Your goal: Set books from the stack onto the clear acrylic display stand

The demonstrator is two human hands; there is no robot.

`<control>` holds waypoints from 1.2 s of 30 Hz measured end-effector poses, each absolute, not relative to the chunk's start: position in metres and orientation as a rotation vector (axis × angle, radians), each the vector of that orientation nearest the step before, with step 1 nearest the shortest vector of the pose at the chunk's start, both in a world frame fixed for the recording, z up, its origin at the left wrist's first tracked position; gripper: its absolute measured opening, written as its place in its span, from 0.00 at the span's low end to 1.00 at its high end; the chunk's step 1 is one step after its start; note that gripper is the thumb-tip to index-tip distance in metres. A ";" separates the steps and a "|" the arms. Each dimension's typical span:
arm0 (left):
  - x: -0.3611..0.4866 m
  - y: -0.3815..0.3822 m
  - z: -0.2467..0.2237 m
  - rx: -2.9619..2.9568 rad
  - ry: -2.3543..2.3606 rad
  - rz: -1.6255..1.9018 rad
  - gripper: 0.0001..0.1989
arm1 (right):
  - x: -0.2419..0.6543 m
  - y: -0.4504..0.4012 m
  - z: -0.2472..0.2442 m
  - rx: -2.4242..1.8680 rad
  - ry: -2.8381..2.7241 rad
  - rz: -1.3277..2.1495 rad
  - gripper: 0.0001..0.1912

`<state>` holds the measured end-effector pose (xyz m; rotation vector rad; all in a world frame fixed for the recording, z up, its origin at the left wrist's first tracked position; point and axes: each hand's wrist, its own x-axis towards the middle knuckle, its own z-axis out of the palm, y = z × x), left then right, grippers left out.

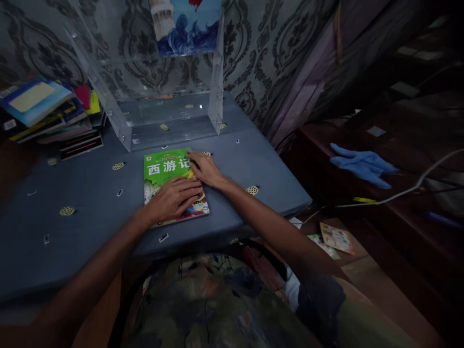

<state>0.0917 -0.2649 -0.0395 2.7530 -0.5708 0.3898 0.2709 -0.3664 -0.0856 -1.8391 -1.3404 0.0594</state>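
A green-covered book (159, 176) with large white Chinese characters lies closed on the cloth-covered table in front of me. Across the lower middle of its cover rests my left hand (174, 198), flat, with the fingers stretched to the right. My right hand (206, 169) lies over the book's upper right edge, its fingers extended onto the cover and pointing up and left. Both hands touch the book, and neither is wrapped round it. Part of the cover picture is hidden under them.
Behind the book stands a clear acrylic rack (125, 130) holding a blue picture book (192, 29) up high. A pile of books (54, 116) is at the left. To the right, a blue glove (362, 162) and a white cable (424, 176) lie on a dark red surface. Cards (337, 238) lie lower down.
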 end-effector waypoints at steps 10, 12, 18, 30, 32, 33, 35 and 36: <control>0.082 -0.268 -0.034 2.642 -0.588 0.531 0.15 | 0.213 -0.451 -0.068 -1.702 -1.249 0.188 0.17; 0.082 -0.268 -0.033 2.634 -0.583 0.516 0.15 | 0.200 -0.470 -0.064 -1.683 -1.213 0.216 0.17; 0.081 -0.267 -0.032 2.655 -0.596 0.445 0.15 | 0.173 -0.499 -0.058 -1.626 -1.182 0.298 0.16; 0.055 -0.288 -0.041 2.878 -0.549 0.361 0.24 | 0.168 -0.500 -0.061 -1.686 -1.209 0.212 0.15; 0.056 -0.289 -0.042 2.910 -0.501 0.357 0.25 | 0.168 -0.500 -0.060 -1.679 -1.237 0.213 0.14; 0.057 -0.289 -0.043 2.917 -0.483 0.362 0.25 | 0.167 -0.499 -0.059 -1.672 -1.247 0.216 0.14; 0.057 -0.290 -0.044 2.926 -0.465 0.386 0.26 | 0.167 -0.499 -0.058 -1.658 -1.237 0.226 0.14; 0.057 -0.290 -0.044 2.934 -0.462 0.399 0.26 | 0.167 -0.499 -0.058 -1.650 -1.218 0.234 0.13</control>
